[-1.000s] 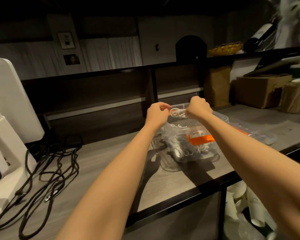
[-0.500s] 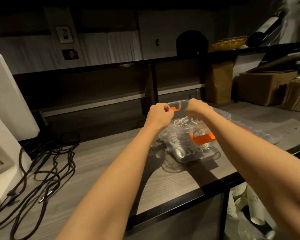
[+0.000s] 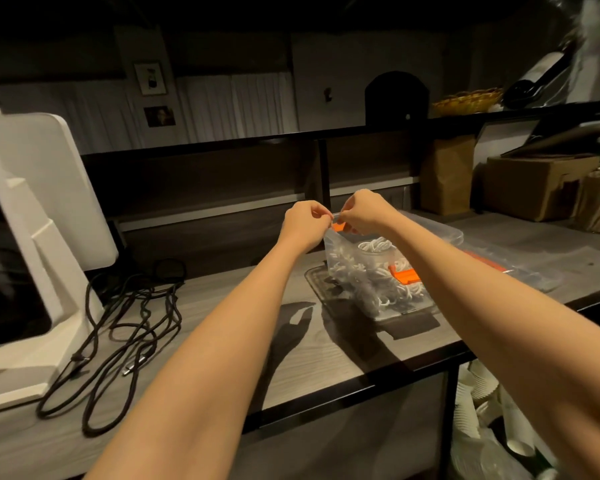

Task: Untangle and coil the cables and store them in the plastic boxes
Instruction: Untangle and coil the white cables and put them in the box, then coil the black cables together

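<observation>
A clear plastic box (image 3: 440, 233) with orange latches stands on the grey table, holding several coiled white cables (image 3: 374, 245). My left hand (image 3: 303, 221) and my right hand (image 3: 364, 213) meet at the box's near-left end, fingers curled. The left hand pinches the rim there, and the right hand pinches the orange latch (image 3: 338, 227). A second orange latch (image 3: 404, 275) shows on the box's near side. A tangled black cable (image 3: 129, 317) lies loose on the table to the left.
A clear lid (image 3: 520, 275) lies right of the box. A white machine (image 3: 32, 258) stands at the far left beside the black cable. Cardboard boxes and a paper bag (image 3: 447, 174) sit at the back right. Paper cups (image 3: 478, 386) fill the shelf below the table edge.
A second ago both hands held a white cable coil above the box. The coil now lies inside, and the hands have moved to the rim and latch at the box's left end.
</observation>
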`<state>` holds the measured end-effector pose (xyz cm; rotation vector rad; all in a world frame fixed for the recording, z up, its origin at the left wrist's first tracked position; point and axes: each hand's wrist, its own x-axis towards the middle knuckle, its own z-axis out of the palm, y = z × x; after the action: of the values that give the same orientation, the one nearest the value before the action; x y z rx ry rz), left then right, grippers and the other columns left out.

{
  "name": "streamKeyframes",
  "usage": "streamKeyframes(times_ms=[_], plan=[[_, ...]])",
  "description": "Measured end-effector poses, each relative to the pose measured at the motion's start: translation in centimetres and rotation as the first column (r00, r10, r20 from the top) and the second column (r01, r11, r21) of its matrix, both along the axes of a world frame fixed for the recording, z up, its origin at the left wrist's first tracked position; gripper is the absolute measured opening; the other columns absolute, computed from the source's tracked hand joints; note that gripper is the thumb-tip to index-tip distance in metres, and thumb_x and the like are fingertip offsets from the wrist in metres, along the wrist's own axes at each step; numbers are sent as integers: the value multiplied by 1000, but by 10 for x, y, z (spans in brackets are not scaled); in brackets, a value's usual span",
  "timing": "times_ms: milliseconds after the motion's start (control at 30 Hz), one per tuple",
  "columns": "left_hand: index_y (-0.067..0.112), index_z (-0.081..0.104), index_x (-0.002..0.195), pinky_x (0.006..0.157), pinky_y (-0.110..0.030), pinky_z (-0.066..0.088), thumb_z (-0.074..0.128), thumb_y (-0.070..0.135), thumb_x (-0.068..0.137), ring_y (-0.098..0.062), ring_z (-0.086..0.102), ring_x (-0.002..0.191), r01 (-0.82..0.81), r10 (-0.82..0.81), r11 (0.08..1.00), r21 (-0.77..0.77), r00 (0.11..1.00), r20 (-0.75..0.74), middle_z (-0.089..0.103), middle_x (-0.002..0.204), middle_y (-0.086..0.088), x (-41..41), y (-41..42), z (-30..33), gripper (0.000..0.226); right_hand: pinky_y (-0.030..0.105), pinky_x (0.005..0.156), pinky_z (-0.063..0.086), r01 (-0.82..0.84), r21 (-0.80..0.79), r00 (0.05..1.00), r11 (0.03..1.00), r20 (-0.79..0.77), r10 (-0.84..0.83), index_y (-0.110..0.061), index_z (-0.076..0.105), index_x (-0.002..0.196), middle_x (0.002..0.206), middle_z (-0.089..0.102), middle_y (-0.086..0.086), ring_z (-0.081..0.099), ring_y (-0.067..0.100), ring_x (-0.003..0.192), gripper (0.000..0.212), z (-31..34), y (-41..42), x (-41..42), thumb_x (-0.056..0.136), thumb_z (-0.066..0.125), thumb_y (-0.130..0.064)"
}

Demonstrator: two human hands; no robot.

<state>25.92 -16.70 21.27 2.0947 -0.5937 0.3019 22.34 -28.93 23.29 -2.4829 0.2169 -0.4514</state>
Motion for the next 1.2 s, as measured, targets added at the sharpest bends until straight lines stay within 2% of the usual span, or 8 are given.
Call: streamKeyframes(times_ms=[333,600,667,733,800,867,967,1200], plan=[[14,63,96,51,-13,41,54,15,98,-4,58,65,-46,65,991,129,988,-143,63,75,4,-21,77,1,9,31,79,53,-185,-65,978,981,-114,177,-2,67,106,99,71,13,65,20,84,22,0,73,-5,95,55,-17],[13,68,94,56,-18,41,56,13,96,-5,58,65,-125,160,972,201,973,-168,65,75,3,-27,132,-19,12,33,84,52,-298,-106,941,949,-199,273,-3,68,107,101,71,12,64,20,89,24,-24,126,5,95,55,-19],[15,66,91,61,-19,47,56,14,97,-8,60,72,-150,187,967,205,966,-177,64,78,2,-24,145,-25,12,33,86,52,-321,-82,930,944,-215,297,-5,64,111,100,70,10,65,20,91,23,-29,137,8,96,54,-19],[18,66,89,82,-30,53,56,17,97,-15,61,89,-187,241,947,261,952,-189,65,89,0,-18,156,-32,13,32,83,51,-335,-71,922,940,-229,311,-6,62,112,96,68,8,63,17,87,23,-35,145,11,96,54,-19],[22,65,94,100,-42,45,56,26,96,-22,56,109,-258,355,881,396,914,-195,64,109,-2,-12,165,-41,10,30,80,50,-343,-65,914,937,-252,317,-6,62,112,93,66,6,62,16,84,22,-41,152,14,96,54,-19],[23,63,114,111,-50,32,54,34,95,-31,43,128,-305,485,764,569,852,-195,54,133,-8,-6,174,-52,24,29,78,50,-354,-64,903,933,-282,323,-5,61,111,93,66,6,61,15,83,21,-47,159,18,97,53,-18],[17,48,140,115,-52,21,49,38,97,-37,24,140,-295,559,672,679,804,-204,33,150,-15,-3,185,-64,48,29,77,48,-386,-65,881,920,-323,347,-6,61,110,91,65,6,60,14,79,20,-56,168,23,97,53,-19],[10,38,143,115,-48,19,51,30,96,-38,20,142,-367,620,651,664,762,-187,23,153,-20,7,197,-81,53,28,77,49,-472,-66,822,879,-392,413,-5,62,112,99,67,8,61,14,83,22,-70,184,38,97,52,-18]])
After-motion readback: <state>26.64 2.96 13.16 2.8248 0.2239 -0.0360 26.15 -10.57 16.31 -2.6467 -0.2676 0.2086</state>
